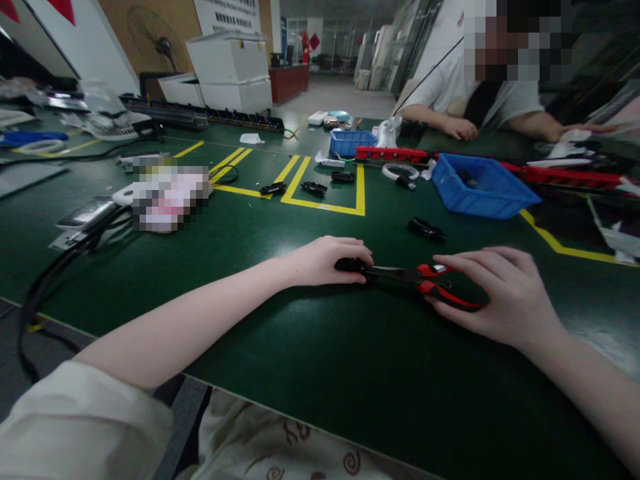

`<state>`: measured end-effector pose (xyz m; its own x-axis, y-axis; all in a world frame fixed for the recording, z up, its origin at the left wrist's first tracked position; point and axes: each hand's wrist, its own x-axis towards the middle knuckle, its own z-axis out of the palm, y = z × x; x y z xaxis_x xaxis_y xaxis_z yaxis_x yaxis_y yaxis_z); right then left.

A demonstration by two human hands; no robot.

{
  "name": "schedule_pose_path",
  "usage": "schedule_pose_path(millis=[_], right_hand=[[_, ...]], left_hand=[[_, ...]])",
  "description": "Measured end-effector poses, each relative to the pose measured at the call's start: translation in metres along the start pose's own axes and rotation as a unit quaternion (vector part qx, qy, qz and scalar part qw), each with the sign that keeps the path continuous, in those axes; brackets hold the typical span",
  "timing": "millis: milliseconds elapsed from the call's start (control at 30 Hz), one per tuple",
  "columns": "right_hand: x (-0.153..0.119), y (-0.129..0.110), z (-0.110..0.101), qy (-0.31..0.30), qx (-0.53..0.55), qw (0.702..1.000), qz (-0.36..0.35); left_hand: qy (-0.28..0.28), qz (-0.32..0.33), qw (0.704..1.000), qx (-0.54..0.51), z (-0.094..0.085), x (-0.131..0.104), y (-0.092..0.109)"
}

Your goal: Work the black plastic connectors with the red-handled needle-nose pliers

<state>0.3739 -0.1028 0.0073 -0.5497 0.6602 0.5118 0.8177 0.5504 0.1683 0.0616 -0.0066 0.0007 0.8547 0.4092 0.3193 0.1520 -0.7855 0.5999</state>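
Note:
Over the green table [320, 373], my left hand [333, 261] is closed around a small black part [350, 265], most of which my fingers cover. My right hand [500, 290] grips the red-and-black handles of long-nose pliers [425, 277]. The jaws point left and meet the black part at its right end; whether they clamp it I cannot tell. Another black part [427, 229] lies on the table just beyond the pliers. Several similar black pieces [314, 189] rest farther off, around the yellow tape marks [325, 208].
A blue bin [483, 190] holding dark pieces stands at the right, with a smaller blue bin [351, 142] behind it. Red strips [393, 154] run between them. A co-worker's hand [461, 128] rests across the table. Black cables [65, 267] hang over the left edge.

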Motion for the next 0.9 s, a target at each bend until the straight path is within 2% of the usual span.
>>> schedule_pose_path(millis=[400, 900], right_hand=[[-0.0004, -0.0004, 0.0027, -0.001, 0.000, 1.000, -0.002], [-0.0039, 0.0019, 0.0077, -0.009, 0.027, 1.000, 0.002]], left_hand=[[-0.014, 0.005, 0.998, 0.063, -0.0005, 0.0003, -0.0005], [-0.021, 0.004, 0.997, 0.075, 0.0000, -0.0001, -0.0025]])
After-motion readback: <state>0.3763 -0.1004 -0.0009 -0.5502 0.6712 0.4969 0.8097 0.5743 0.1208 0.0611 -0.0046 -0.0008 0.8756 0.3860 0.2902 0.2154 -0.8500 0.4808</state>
